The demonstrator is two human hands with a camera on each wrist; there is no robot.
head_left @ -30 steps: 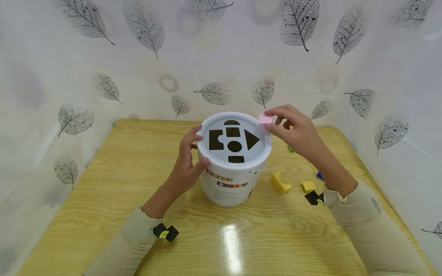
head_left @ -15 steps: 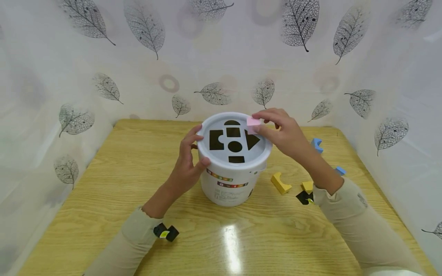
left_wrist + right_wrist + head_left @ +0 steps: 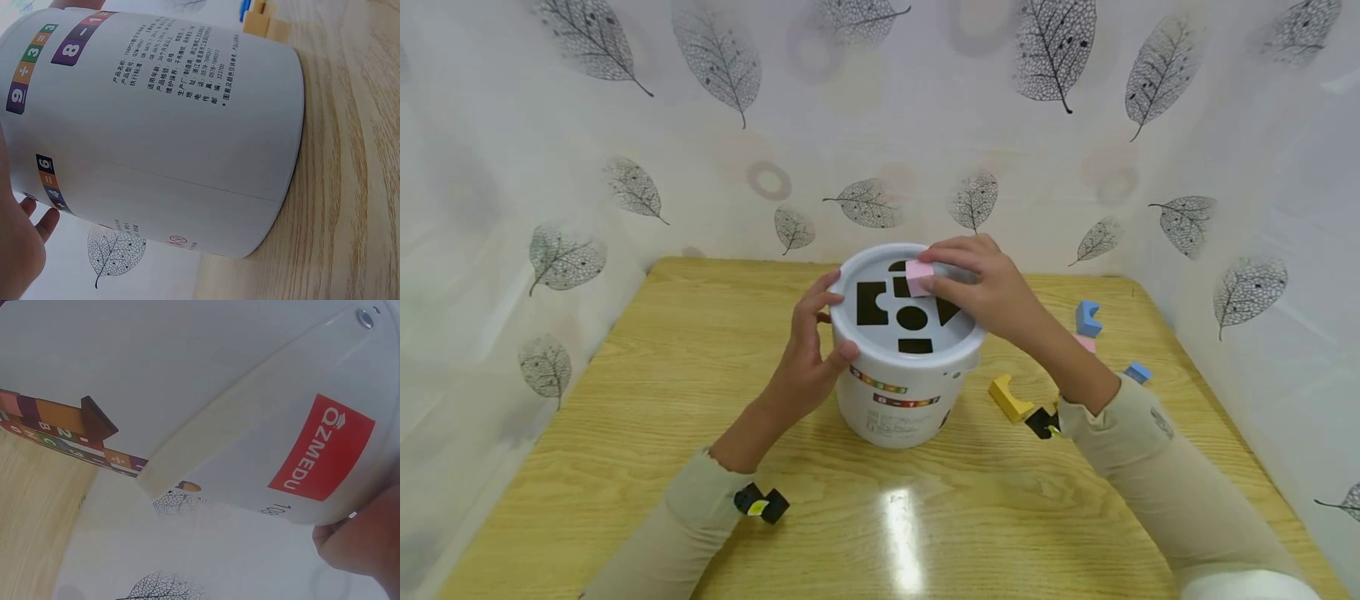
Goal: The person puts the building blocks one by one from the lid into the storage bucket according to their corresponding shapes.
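A white bucket stands on the table, its lid cut with several dark shaped holes. My left hand grips the lid's left rim, thumb on the near side and fingers behind; the left wrist view shows its fingers beside the printed bucket wall. Over the lid, my right hand pinches a pink block between thumb and fingers, right at the upper square hole. In the right wrist view, part of the right hand shows at the lid's edge; the pink block is hidden there.
Right of the bucket lies a yellow arch block. Farther right are a blue arch block, another blue block and a pink block partly behind the right forearm. A leaf-patterned sheet hangs behind the table.
My right hand has carried the pink block left, from the lid's right rim to the upper square hole. The left hand has stayed on the rim. Blocks behind the right forearm came into view.
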